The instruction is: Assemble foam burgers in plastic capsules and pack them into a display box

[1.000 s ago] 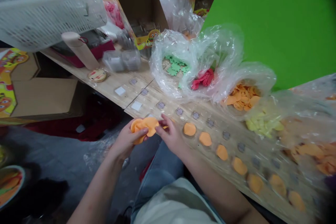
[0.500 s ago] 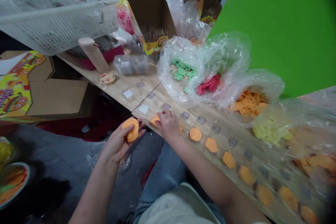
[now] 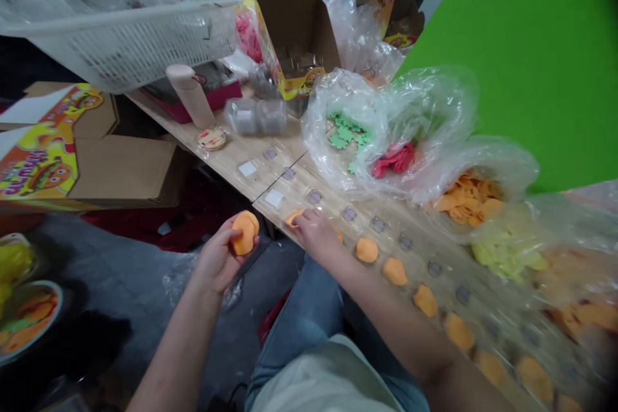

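the left hand (image 3: 226,254) grips a small stack (image 3: 245,235) of orange discs, thumb across its face, held beside the edge of the bench (image 3: 292,145). the right hand (image 3: 316,232) has its fingers drawn narrow, touching an orange disc (image 3: 292,217) at the edge of the bench; whether they pinch it or only press it, i cannot tell. the left hand is just below nine o'clock from the right.

all else is counted from the right hand. a row of orange discs (image 3: 367,250) runs off toward four o'clock along the near edge, partly covered by the right arm. alongside lies a row of grey patches (image 3: 378,224). two white squares (image 3: 275,198) are near ten o'clock.

clear bags (image 3: 328,148) stand open on the bench: green bits (image 3: 342,136) at one o'clock, red bits (image 3: 398,159) at two, orange bits (image 3: 470,198) near three, yellow bits (image 3: 506,252) at three. a bottle (image 3: 186,87) stands tilted in the view at ten, the basket (image 3: 149,45) farther out that way. a tub (image 3: 58,306) of coloured pieces sits between eight and nine.
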A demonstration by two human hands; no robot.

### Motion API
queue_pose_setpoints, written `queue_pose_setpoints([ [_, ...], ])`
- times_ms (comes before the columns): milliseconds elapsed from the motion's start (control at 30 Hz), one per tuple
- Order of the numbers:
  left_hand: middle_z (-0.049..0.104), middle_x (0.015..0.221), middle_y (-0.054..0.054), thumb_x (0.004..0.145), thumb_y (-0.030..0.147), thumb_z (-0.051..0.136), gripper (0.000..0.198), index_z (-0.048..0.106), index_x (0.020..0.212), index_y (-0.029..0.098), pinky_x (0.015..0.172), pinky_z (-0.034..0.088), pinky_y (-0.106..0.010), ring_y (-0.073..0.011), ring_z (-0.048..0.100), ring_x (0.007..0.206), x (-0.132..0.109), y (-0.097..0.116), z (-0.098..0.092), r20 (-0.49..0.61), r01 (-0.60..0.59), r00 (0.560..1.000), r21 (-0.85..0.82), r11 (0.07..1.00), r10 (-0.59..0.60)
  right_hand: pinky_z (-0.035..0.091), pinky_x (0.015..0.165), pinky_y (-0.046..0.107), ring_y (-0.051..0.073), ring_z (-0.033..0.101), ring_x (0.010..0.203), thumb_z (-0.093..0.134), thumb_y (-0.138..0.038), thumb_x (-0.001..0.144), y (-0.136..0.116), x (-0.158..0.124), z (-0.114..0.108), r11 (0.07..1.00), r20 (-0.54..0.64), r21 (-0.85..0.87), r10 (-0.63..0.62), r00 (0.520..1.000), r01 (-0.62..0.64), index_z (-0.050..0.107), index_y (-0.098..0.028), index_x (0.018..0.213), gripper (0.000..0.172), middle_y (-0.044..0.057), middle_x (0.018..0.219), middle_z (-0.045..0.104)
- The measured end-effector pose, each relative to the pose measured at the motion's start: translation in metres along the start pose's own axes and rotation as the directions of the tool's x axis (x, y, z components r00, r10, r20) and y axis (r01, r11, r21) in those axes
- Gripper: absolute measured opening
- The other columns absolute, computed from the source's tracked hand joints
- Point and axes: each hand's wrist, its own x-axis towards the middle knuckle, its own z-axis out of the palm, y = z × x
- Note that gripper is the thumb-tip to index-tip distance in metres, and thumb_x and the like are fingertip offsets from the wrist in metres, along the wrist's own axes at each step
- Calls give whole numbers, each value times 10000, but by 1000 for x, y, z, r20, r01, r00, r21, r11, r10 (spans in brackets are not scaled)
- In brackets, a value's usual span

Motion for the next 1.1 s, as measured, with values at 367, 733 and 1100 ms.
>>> queue_pose_setpoints([
  [367, 605, 881, -40, 634, 49, 528, 402, 555, 1016, 173, 584, 552, -242, -136, 609, 673, -5, -8, -8, -2, 11, 1000, 10, 1000, -11, 416, 705, 306, 230, 586, 833, 484, -293, 862, -3, 19, -9, 975, 168, -218, -10, 986, 47, 611, -144, 824, 199, 121, 824, 651],
  [733, 634, 976, -84, 697, 109, 608, 284, 576, 977, 150, 636, 550, -224, -162, 635, 783, -9, -10, -8, 14, 57, 998, -21, 998, -57, 410, 761, 319, 211, 540, 875, 467, -324, 875, 6, 10, -7, 977, 104, -169, -113, 988, 129, 581, -180, 808, 196, 84, 833, 609],
  [1100, 663, 919, -72, 665, 361, 701, 379, 644, 973, 147, 639, 483, -214, -154, 601, 768, 8, -9, 8, 87, -306, 951, 397, 865, 296, 403, 482, 193, 94, 535, 567, 544, -368, 781, -21, 26, -6, 357, 248, 875, 248, 936, -327, 589, -182, 832, 198, -28, 653, 581],
])
